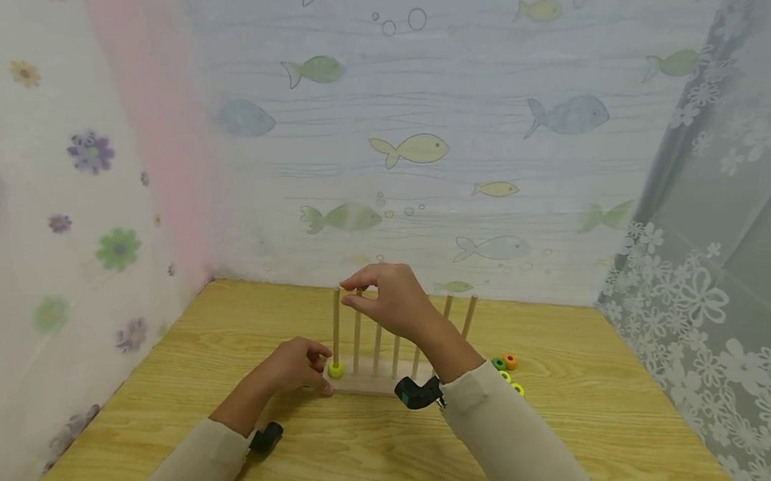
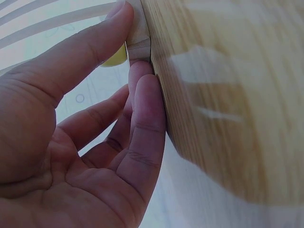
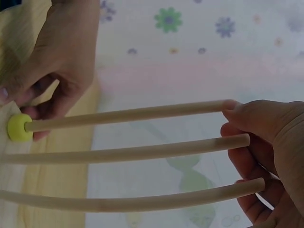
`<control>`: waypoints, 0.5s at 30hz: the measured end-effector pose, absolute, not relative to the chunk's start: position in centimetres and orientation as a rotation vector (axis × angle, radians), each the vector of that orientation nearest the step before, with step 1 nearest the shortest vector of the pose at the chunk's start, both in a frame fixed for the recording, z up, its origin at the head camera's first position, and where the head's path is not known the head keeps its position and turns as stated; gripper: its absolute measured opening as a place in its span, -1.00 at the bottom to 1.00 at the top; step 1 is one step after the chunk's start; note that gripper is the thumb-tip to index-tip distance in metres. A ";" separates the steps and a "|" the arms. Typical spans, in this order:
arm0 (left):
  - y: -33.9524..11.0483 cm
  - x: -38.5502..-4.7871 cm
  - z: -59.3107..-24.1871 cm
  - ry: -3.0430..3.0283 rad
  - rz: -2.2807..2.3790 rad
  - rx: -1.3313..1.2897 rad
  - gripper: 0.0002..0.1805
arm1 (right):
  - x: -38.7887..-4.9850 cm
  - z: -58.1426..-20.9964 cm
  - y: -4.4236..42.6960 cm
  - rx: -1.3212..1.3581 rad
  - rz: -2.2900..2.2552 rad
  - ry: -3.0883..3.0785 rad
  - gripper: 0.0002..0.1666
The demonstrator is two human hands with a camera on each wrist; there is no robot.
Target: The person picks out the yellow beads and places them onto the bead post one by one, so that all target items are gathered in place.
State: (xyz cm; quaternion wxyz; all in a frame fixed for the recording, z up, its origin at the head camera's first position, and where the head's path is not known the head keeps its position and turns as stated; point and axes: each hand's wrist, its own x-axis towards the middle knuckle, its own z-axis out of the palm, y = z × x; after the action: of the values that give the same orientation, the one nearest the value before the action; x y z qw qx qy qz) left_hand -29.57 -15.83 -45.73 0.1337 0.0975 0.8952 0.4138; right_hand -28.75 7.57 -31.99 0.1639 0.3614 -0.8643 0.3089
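With fingers of left hand (image 1: 294,366) clamped on end of wooden peg stand (image 1: 369,386), beside yellow bead (image 1: 335,372); holding right hand (image 1: 392,298), thumb and forefinger apart, at tip of leftmost peg (image 1: 336,328).

The left hand (image 1: 297,366) holds the left end of a wooden base (image 1: 368,385), where a yellow bead (image 1: 335,369) sits around the foot of the leftmost peg (image 1: 336,332). The right hand (image 1: 392,302) has its fingertips beside that peg's top. More upright pegs (image 1: 357,336) stand to the right. Beyond the right forearm, green (image 1: 498,363), orange (image 1: 510,361) and yellow beads (image 1: 517,390) lie on a wood-grain table (image 1: 584,421). Fish decorate the back curtain (image 1: 470,79); flowers dot the left one (image 1: 32,203).
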 end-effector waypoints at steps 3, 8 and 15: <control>-15.9 -29.8 -45.9 2.571 1.221 0.281 -0.20 | -29.0 -32.0 7.5 1.039 0.846 -2.438 -0.77; -16.1 -30.3 -46.1 2.572 1.227 0.292 -0.19 | -29.1 -31.9 7.6 1.034 0.786 -2.403 -0.77; -16.2 -31.1 -46.4 2.576 1.226 0.319 -0.20 | -28.8 -31.6 7.9 1.034 0.750 -2.379 -0.77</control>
State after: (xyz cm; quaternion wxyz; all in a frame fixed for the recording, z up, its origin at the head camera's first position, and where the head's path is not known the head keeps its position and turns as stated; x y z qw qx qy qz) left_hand -31.06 -16.24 -46.43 0.1349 0.1102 0.8892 0.4231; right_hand -28.77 7.92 -31.56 0.2189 0.3737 -0.8596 0.2712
